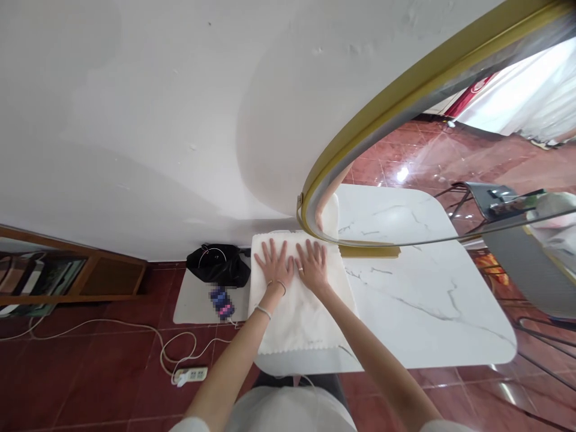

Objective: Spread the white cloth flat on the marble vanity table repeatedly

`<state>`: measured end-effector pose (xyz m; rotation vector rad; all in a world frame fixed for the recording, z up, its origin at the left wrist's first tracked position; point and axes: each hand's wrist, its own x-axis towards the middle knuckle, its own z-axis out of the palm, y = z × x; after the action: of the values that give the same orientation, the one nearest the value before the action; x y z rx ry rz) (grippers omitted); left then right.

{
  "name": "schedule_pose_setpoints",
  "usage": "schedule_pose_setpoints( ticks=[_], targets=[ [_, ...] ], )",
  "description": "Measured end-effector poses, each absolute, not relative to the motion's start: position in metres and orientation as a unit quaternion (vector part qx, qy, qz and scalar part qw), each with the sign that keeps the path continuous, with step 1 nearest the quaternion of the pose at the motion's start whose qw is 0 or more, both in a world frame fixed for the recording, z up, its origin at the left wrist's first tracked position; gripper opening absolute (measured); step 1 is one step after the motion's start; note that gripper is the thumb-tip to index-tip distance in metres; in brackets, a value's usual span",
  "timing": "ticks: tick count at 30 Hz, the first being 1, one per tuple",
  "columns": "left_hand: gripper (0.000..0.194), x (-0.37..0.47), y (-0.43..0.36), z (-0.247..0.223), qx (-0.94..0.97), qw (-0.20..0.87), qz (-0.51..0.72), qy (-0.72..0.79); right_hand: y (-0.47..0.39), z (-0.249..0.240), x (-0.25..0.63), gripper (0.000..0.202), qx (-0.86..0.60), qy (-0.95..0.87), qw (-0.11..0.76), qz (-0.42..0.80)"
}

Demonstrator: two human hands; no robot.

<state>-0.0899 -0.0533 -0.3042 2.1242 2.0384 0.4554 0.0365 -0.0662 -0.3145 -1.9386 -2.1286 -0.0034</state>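
Observation:
A white cloth (299,327) with scalloped edges lies spread at the left end of a white marble-patterned table (418,318). My left hand (274,267) rests flat on its far part, fingers spread, with bands around the wrist. Just to the right, my right hand (311,267) also lies flat on the cloth, a ring on one finger. The two hands are close together near the wall side. Neither hand grips anything.
A round gold-framed mirror (360,135) stands on the table against the wall, on a gold base (371,250). To the left, a black bag (220,267) and a phone-like blurred object (222,302) sit on a low surface. A power strip (192,374) with cables lies on the floor.

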Motion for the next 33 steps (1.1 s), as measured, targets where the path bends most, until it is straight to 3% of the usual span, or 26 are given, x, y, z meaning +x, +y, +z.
schedule_pose_setpoints(
  ticks=[10, 21, 26, 33],
  targets=[
    [0.044, -0.096, 0.011, -0.299, 0.714, 0.101, 0.174, 0.671, 0.0, -0.309, 0.031, 0.05, -0.708, -0.696, 0.112, 0.036],
    [0.056, -0.161, -0.161, -0.298, 0.783, 0.064, 0.144, 0.602, -0.086, -0.305, 0.008, 0.035, -0.615, -0.767, 0.173, 0.058],
    [0.057, -0.162, -0.199, -0.301, 0.756, 0.033, 0.155, 0.636, -0.179, -0.301, 0.0, 0.055, -0.535, -0.831, 0.15, 0.031],
    [0.06, -0.13, -0.239, -0.302, 0.782, 0.012, 0.144, 0.607, -0.257, -0.298, 0.039, 0.075, -0.551, -0.826, 0.111, 0.033]
  ],
)
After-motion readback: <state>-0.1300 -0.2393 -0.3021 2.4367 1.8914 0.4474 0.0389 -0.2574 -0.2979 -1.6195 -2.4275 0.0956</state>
